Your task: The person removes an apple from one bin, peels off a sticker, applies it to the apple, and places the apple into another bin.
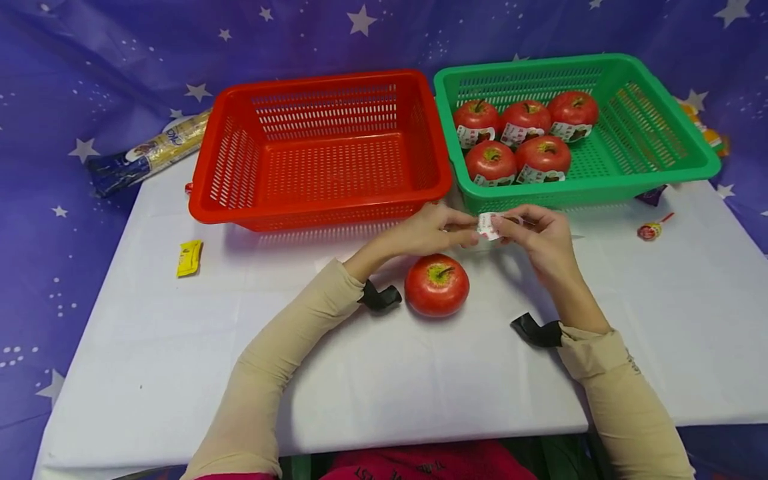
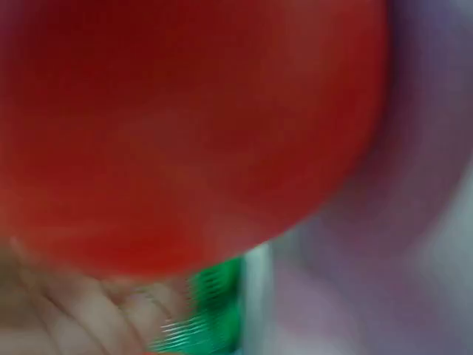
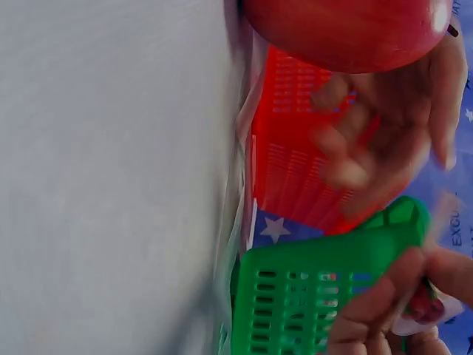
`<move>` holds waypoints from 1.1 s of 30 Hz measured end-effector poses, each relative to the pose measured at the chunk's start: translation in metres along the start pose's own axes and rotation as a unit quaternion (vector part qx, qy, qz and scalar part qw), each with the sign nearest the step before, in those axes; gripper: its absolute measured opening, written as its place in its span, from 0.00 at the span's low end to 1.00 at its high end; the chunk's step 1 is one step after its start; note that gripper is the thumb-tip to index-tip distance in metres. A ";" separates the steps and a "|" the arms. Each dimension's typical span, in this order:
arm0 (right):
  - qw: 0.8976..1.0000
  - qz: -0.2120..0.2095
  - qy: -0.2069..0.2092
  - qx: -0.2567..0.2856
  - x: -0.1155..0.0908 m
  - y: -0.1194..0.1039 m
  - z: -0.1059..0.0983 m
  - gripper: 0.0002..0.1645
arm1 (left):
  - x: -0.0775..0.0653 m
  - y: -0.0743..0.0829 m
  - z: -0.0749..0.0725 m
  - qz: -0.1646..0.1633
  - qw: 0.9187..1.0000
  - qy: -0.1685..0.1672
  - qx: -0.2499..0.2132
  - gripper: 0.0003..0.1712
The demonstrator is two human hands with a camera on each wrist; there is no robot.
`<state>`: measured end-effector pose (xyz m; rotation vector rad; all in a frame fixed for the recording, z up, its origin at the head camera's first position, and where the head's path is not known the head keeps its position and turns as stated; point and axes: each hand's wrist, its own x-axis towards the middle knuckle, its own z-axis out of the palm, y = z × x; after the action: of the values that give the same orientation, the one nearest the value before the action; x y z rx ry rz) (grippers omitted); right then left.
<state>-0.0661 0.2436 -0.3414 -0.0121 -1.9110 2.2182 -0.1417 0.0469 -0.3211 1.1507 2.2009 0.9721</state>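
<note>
My right hand (image 1: 546, 243) pinches a small white printed label (image 1: 487, 227) between thumb and fingers, in front of the green basket. Facing it is my left hand (image 1: 423, 230), its fingers stretched toward the label; whether they touch it I cannot tell. The right wrist view has the left hand (image 3: 392, 111) with fingers spread and blurred. A red apple (image 1: 437, 285) with a stem stands on the table below the left hand, with no label visible. That apple (image 2: 185, 126) fills much of the blurred left wrist view.
Several red apples with white labels sit at the left of the green basket (image 1: 600, 190). Beside it is a bare red basket (image 1: 324, 210). A yellow packet (image 1: 189, 258), a lollipop (image 1: 649, 231) and a long pasta-like pack (image 1: 153, 152) lie around them.
</note>
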 end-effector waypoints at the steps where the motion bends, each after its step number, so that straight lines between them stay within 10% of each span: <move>1: 1.000 -0.003 0.013 0.009 0.000 0.000 0.000 0.11 | -0.006 0.002 -0.001 -0.007 1.000 -0.001 0.028 0.31; 9: 0.999 0.017 -0.022 0.043 -0.003 -0.006 0.004 0.16 | -0.057 0.007 0.019 0.046 0.973 -0.006 0.227 0.61; 13: 0.995 0.055 -0.075 0.044 -0.010 -0.007 0.012 0.15 | -0.049 -0.005 0.013 -0.008 0.987 0.029 0.156 0.57; 18: 0.990 0.068 -0.120 -0.008 -0.020 -0.005 0.026 0.15 | -0.046 -0.014 0.000 -0.073 0.995 -0.009 0.066 0.52; 25: 0.992 0.031 -0.091 -0.077 -0.024 -0.007 0.034 0.15 | -0.043 -0.022 0.002 0.012 0.999 -0.027 0.016 0.49; 33: 0.965 -0.032 -0.061 -0.253 -0.029 -0.006 0.043 0.14 | -0.045 -0.020 0.007 -0.010 0.999 -0.030 0.024 0.48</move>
<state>-0.0430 0.1972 -0.3329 0.1071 -2.4536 1.6678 -0.1227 0.0035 -0.3369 1.1635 2.1947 0.8686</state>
